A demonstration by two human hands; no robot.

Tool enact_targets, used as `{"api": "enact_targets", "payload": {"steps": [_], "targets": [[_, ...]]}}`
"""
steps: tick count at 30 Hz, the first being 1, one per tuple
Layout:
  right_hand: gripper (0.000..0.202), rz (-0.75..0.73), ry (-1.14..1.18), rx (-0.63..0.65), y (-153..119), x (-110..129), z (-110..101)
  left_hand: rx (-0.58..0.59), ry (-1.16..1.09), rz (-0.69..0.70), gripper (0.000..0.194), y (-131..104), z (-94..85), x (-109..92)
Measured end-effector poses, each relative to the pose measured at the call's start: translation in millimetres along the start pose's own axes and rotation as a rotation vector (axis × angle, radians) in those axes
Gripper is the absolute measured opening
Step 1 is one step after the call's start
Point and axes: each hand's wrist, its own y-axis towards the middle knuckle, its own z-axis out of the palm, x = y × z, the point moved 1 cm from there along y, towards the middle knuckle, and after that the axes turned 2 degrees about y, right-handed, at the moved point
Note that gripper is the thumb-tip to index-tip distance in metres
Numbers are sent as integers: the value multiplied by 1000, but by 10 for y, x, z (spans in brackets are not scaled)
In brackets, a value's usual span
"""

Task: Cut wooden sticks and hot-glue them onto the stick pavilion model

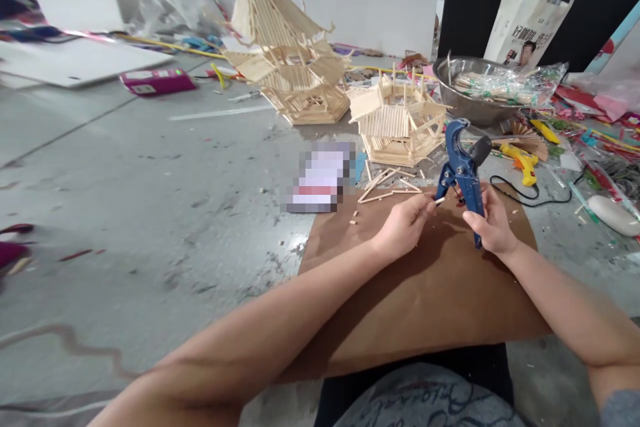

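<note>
My right hand (493,221) is closed around the handle of a blue pipe cutter (463,160), whose curved jaw points up and away from me. Close beside it, my left hand (407,223) pinches a short wooden stick (440,201), its pale end showing past the fingertips near the cutter's other handle. Both hands are above a brown cardboard sheet (425,307). Just beyond them lie several loose thin sticks (385,187) and a few small cut bits (354,217). Behind those stands a low stick-built pavilion (385,121) with posts pointing up.
A taller stick pagoda (305,73) stands farther back. A phone (323,177) lies left of the cardboard. To the right are a yellow glue gun (523,163) with its black cord, a white computer mouse (613,215) and a metal bowl (480,110) of packaged sticks.
</note>
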Motion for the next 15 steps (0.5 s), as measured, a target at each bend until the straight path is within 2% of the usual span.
{"api": "enact_targets", "payload": {"steps": [2,4,6,8,10,13,15], "targets": [[40,1,66,102,-8,27,42,43,-59,56,25,-33,54,-49],[36,62,138,262,-16,61,94,76,-100,48,27,-55,99,-79],[30,133,172,332,-22,87,133,80,-144,13,28,-59,129,-83],[28,165,167,280,-19,88,139,52,-182,-11,29,-46,135,-71],[29,149,85,162,1,61,94,-22,-166,-40,31,-16,110,-48],[41,84,-272,-48,70,-15,-53,-168,-94,-77,31,47,20,-6],[52,56,-522,-107,125,-72,-153,-235,-103,-67,32,91,-46,25]]}}
